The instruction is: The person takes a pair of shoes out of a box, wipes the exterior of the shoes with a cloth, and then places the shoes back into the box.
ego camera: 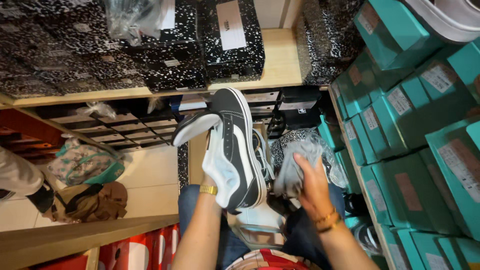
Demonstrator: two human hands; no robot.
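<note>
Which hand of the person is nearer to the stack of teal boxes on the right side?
The right hand, holding crumpled grey paper, is closer to the teal boxes. The left hand is farther away, holding the black and white sneaker.

A sneaker [235, 150] stands upright on the left hand [212, 172], a cloth [220, 167] between them, above the person's lap. To its right, the right hand [312, 182] grips a crumpled plastic bag [300, 160]. Shelved shoe boxes [410, 120] rise at right, more boxes [150, 50] on a shelf behind. Bags [85, 185] lie on the floor at left.
</note>
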